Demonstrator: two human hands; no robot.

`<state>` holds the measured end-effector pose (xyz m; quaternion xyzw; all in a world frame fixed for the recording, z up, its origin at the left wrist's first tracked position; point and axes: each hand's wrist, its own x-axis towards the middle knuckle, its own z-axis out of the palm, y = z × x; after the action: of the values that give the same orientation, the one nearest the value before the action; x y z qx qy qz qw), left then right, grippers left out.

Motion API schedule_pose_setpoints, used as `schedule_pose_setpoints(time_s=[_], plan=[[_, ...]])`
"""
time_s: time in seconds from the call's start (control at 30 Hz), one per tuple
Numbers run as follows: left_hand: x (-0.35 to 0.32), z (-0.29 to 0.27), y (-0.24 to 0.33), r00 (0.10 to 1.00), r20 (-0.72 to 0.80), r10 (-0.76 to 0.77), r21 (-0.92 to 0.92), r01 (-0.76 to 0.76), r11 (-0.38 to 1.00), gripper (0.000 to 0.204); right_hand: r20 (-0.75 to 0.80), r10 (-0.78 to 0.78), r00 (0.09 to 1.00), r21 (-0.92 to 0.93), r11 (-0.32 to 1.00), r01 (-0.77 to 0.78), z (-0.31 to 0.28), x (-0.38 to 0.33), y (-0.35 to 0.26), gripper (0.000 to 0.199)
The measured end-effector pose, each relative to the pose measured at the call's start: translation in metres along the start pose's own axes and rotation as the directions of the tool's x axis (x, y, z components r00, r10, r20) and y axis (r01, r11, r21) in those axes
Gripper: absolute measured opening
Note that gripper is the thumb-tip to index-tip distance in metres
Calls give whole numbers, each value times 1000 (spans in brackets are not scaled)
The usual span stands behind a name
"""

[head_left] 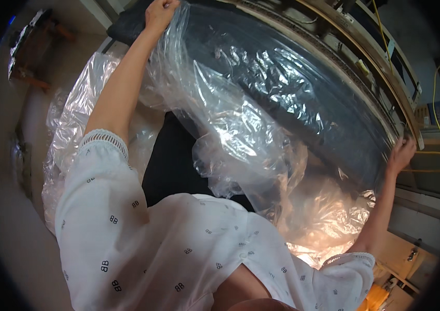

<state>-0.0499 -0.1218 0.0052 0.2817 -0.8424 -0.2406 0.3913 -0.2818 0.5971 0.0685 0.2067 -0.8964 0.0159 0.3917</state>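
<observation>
A: How far is the work, in your opinion?

B: I judge it is about halfway: the clear plastic sheet (235, 116) lies over the dark surface (126, 26) beside the long rail (277, 22), and its far part looks rather flat. The near part is bunched in loose folds, so smoothing seems to be left

A: And the fingers?

B: The left hand (160, 15) grasps the sheet's edge, with fingers closed. The right hand (402, 154) is at the rail's right end, fingers bent; whether they grip, I cannot tell

A: Where is room to move?

B: Mostly at left, above the floor (36, 116); at right, the yellow cable (438, 111) is near the hand
</observation>
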Motion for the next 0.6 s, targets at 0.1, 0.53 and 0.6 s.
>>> schedule_pose_setpoints(time_s=[0.1,0.53,0.6], plan=[[-3,2,-9,987,-115,115,65,-108,992,20,-90,-97,991,566,814,132,-59,10,-199,26],[-8,4,-2,982,-187,32,-111,-53,992,24,545,-510,665,507,-432,-746,-33,39,-549,59],[-4,8,3,981,-192,39,-115,-62,991,28,584,-517,626,390,-498,-775,-30,49,-549,59]])
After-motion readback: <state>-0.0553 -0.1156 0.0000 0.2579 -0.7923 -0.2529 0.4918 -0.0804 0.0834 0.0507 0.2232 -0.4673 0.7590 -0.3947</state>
